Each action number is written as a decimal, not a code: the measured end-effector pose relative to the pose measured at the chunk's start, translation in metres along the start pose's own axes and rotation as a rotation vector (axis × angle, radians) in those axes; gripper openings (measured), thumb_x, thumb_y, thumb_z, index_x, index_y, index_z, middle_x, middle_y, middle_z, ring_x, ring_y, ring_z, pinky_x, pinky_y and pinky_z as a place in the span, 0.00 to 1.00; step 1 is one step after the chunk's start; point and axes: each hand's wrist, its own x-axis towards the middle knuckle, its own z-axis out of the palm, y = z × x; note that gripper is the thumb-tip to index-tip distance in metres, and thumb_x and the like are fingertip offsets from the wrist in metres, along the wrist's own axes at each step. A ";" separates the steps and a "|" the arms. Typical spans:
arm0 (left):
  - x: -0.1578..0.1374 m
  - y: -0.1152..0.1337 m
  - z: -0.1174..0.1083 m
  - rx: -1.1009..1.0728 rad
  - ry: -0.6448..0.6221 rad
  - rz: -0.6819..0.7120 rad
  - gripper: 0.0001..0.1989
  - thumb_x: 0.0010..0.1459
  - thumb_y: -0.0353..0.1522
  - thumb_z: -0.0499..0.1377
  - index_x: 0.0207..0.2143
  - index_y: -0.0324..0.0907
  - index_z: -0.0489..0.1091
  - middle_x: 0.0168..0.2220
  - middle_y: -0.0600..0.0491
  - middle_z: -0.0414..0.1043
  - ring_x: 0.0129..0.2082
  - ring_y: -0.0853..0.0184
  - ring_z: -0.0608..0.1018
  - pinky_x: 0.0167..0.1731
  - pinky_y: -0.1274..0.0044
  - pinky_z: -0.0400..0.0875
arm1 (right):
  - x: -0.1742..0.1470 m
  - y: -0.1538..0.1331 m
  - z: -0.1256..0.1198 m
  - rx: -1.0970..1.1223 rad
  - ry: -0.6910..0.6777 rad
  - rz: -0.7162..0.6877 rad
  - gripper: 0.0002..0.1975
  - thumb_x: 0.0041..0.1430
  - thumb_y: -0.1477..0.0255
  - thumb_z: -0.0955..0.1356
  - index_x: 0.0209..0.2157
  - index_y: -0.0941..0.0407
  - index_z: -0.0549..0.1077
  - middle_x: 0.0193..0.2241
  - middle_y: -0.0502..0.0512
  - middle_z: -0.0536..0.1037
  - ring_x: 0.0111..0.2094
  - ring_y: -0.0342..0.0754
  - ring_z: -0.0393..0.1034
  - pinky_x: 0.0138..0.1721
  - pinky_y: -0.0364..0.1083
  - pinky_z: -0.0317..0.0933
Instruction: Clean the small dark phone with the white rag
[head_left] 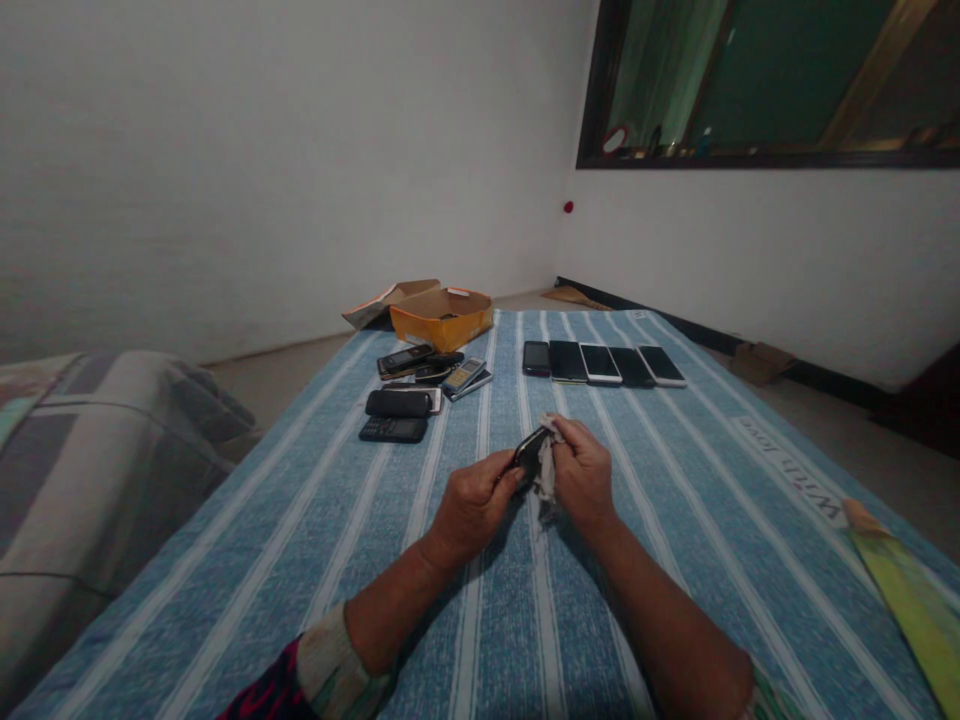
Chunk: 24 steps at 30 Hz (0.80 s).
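Note:
My left hand (474, 508) is closed around the lower end of a dark mobile phone (529, 452), held tilted above the striped cloth. A crumpled whitish tissue or rag (547, 474) is pinched in my right hand (587, 474), pressed against the phone's upper edge. Part of the phone is hidden behind my fingers and the rag. Beyond my left hand lies a loose pile of older phones, among them a black keypad phone (393, 430) and a silver keypad phone (463, 375). Several touchscreen phones, such as a white-framed one (601, 364), lie in a row beyond my right hand.
An orange cardboard box (442, 322) with its lid raised stands at the far left end of the blue striped tablecloth (315, 520). A yellow-green packet (904, 600) lies at the right edge. Draped fabric (97, 500) is at the left.

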 end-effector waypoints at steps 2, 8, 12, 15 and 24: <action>-0.001 0.000 0.000 -0.003 0.003 -0.009 0.11 0.62 0.31 0.52 0.40 0.40 0.73 0.31 0.52 0.79 0.30 0.67 0.80 0.31 0.79 0.72 | -0.002 -0.007 0.000 -0.077 0.002 -0.216 0.19 0.59 0.81 0.59 0.46 0.57 0.75 0.40 0.60 0.78 0.44 0.50 0.73 0.45 0.50 0.69; -0.002 -0.001 0.000 0.037 0.005 -0.030 0.09 0.62 0.30 0.52 0.34 0.41 0.72 0.26 0.53 0.76 0.25 0.67 0.78 0.28 0.79 0.71 | -0.006 -0.017 0.003 -0.271 -0.125 -0.588 0.15 0.63 0.80 0.60 0.47 0.58 0.73 0.44 0.66 0.76 0.54 0.58 0.66 0.53 0.61 0.64; 0.000 0.000 0.000 0.034 0.005 -0.001 0.10 0.63 0.31 0.51 0.38 0.40 0.73 0.29 0.52 0.78 0.28 0.66 0.80 0.31 0.79 0.72 | -0.002 -0.010 0.003 -0.199 -0.088 -0.397 0.17 0.63 0.80 0.59 0.47 0.56 0.74 0.41 0.62 0.76 0.48 0.52 0.71 0.50 0.54 0.67; 0.001 0.001 0.000 0.025 0.000 0.012 0.11 0.63 0.31 0.51 0.39 0.40 0.73 0.29 0.52 0.78 0.28 0.66 0.80 0.30 0.78 0.71 | 0.001 -0.003 0.002 -0.052 -0.044 -0.175 0.19 0.58 0.81 0.59 0.44 0.56 0.76 0.38 0.58 0.77 0.42 0.49 0.73 0.45 0.48 0.69; -0.002 -0.001 0.000 0.026 0.022 0.045 0.12 0.64 0.31 0.51 0.41 0.38 0.73 0.32 0.50 0.79 0.30 0.66 0.81 0.32 0.79 0.73 | -0.002 -0.007 0.004 0.125 0.022 0.002 0.19 0.54 0.81 0.60 0.42 0.57 0.78 0.38 0.57 0.78 0.41 0.48 0.74 0.43 0.46 0.68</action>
